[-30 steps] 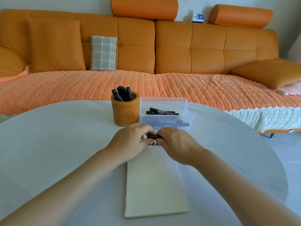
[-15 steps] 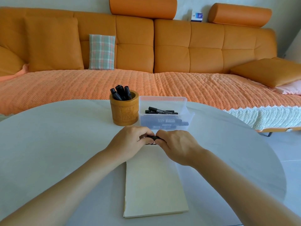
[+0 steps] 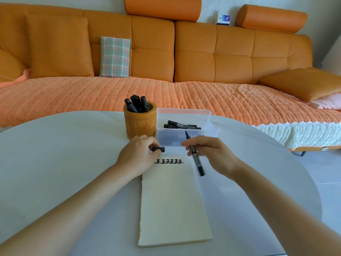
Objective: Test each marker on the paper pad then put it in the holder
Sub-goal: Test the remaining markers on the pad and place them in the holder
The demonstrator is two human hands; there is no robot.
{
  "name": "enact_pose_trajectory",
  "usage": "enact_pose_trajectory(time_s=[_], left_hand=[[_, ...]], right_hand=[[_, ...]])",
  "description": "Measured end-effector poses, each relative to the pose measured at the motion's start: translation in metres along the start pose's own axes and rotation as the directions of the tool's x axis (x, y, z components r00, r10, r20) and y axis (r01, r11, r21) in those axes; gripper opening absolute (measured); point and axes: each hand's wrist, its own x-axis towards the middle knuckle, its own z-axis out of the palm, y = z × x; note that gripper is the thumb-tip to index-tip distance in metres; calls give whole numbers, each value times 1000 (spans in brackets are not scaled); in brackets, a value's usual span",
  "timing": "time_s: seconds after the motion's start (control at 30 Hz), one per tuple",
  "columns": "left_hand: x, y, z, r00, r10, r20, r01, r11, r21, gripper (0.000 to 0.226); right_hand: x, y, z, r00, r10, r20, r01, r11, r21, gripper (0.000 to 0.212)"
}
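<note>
Over the far end of the paper pad [image 3: 173, 200], in the head view, the two hands sit a little apart. The left hand [image 3: 137, 157] pinches a small black cap [image 3: 159, 149] between thumb and curled fingers, which keeps it off the surface [image 3: 55, 154] and ready to go back on. The right hand [image 3: 212, 154] pinches the barrel of the uncapped marker [image 3: 199, 164] between thumb and fingers. Its tip points far, away from the paper, and its tail slants near and right. I judge this is not a writing grip, so the nib has to swing down before it can draw.

A row of black test marks [image 3: 168, 161] runs along the pad's far edge, with bare paper on its near side for more. Just beyond stands the bamboo holder [image 3: 139, 124] on the left, with capped markers [image 3: 137, 104] upright in it. Close on its right is the clear box [image 3: 184, 112], where the spare markers [image 3: 181, 125] lie flat. Both are within easy reach of the pad.
</note>
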Motion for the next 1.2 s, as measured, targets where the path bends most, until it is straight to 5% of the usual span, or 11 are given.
enact_pose_trajectory(time_s=[0.1, 0.2, 0.27, 0.37, 0.7, 1.2], left_hand=[[4, -7, 1, 996, -78, 45, 79, 997, -25, 7], [6, -12, 2, 990, -96, 101, 96, 995, 4, 12], [7, -12, 1, 983, -107, 149, 108, 994, 4, 19], [8, -8, 0, 973, -109, 204, 110, 994, 3, 31], [3, 8, 10, 943, 56, 329, -73, 997, 39, 87], [2, 3, 16, 945, 119, 304, -128, 992, 7, 52]], right_hand=[[-1, 3, -4, 996, -11, 84, 12, 1000, -9, 65], [-4, 6, 0, 986, -87, 139, 91, 996, -26, 42], [-4, 7, 5, 998, -36, 59, 30, 995, 100, 21], [2, 14, 9, 994, 81, -74, -60, 966, 250, 23], [7, 24, 18, 969, 153, -195, -133, 985, 115, 21], [6, 29, 21, 973, 128, -190, -120, 991, 51, 26]])
